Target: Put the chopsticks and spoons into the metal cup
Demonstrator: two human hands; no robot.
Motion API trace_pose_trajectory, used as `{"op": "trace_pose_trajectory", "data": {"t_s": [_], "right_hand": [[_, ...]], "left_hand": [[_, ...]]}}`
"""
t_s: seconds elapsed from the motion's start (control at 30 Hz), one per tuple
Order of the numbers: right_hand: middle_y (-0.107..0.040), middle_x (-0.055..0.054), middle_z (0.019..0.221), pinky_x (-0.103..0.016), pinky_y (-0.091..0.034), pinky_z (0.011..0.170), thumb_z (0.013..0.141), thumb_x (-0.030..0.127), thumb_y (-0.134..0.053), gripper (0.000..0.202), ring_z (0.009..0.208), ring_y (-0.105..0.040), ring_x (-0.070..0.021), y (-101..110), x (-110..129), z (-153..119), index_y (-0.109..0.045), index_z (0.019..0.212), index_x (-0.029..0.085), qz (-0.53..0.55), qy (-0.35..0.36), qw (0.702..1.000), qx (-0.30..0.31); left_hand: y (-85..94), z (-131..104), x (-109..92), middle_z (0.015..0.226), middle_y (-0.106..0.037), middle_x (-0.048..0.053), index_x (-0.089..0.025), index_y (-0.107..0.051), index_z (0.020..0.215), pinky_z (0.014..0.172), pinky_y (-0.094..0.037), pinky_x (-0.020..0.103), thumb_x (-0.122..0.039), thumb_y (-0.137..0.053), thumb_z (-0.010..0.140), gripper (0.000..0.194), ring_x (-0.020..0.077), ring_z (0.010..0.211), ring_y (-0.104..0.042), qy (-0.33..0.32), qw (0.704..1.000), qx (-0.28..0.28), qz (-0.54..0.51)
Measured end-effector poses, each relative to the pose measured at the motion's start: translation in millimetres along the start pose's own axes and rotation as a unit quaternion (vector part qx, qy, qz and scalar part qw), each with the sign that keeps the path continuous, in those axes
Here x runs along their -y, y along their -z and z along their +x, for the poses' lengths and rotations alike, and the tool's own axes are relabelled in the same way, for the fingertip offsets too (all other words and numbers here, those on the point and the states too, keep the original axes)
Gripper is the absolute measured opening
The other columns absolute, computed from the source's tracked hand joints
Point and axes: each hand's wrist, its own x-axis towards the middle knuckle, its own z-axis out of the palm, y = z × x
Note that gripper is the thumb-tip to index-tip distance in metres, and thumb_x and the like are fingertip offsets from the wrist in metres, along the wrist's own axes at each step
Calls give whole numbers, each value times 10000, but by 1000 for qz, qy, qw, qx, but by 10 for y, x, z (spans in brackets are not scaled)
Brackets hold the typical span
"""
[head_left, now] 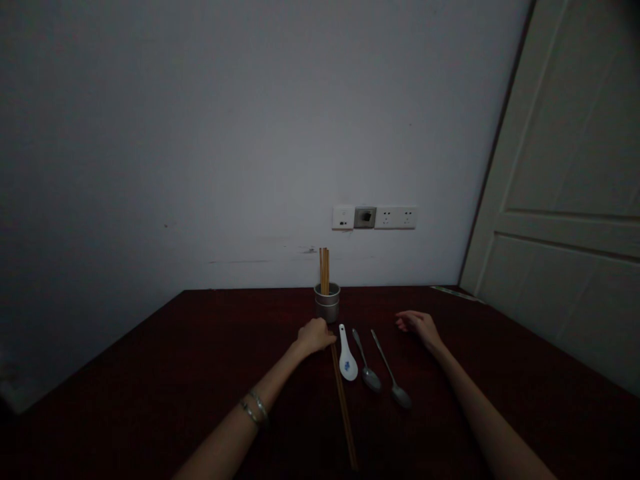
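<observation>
My left hand (315, 335), with bracelets on its wrist, is closed on the upper end of a pair of wooden chopsticks (343, 407) that slants down toward me. Just behind it stands a metal cup (327, 308) with several upright chopsticks (325, 270) in it. To the right of the held pair lie a white soup spoon (349, 364) with a blue mark, a metal spoon (371, 379) and a longer-handled metal spoon (400, 395). My right hand (420, 327) rests on the table right of the spoons, fingers apart and loosely bent, holding nothing.
The dark red table (200, 360) reaches back to a pale wall (225, 133). Sockets and a switch (375, 217) sit low on that wall. A panelled white door (565, 200) stands at the right, and a thin strip (455, 293) lies at the table's back right edge.
</observation>
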Motion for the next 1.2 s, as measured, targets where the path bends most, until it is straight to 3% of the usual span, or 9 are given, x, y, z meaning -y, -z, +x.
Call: {"op": "trace_pose_trajectory", "data": {"t_s": [0.1,0.23,0.53,0.97,1.2], "right_hand": [[-643,-76,567,-248,-441,474,585,335,-600,255,478,-571,-138,-9,2,1,-672,657,102,-6,4,1000,2],[-639,-73,557,-243,-436,465,590,341,-601,253,474,-570,-138,-26,17,-8,-666,647,103,-16,11,1000,4],[-637,-68,547,-238,-430,458,586,335,-608,236,471,-567,-135,-62,68,-34,-662,626,109,-43,8,999,3],[-642,-68,557,-237,-432,461,610,335,-610,241,481,-573,-137,-32,6,3,-668,654,105,-51,15,999,12],[-643,-73,566,-242,-431,458,615,323,-603,235,479,-568,-137,-16,0,10,-672,659,103,-37,12,999,9]], "left_hand": [[-48,-44,-74,819,-683,93,-174,-658,754,628,-464,282,-385,-508,728,260,230,786,-644,11,998,-46,51],[-96,-62,-149,864,-679,133,-161,-667,796,675,-482,344,-505,-451,747,409,281,835,-640,19,994,-53,90],[-114,-64,-181,937,-674,139,-158,-665,902,715,-488,350,-343,-486,735,307,273,887,-632,50,993,-42,99],[-148,-34,-172,956,-674,128,-170,-663,894,713,-481,315,-360,-527,715,295,273,918,-624,86,992,-49,73],[-116,3,-106,920,-676,120,-167,-650,851,622,-451,267,-341,-512,713,261,250,860,-636,56,996,-61,35]]}}
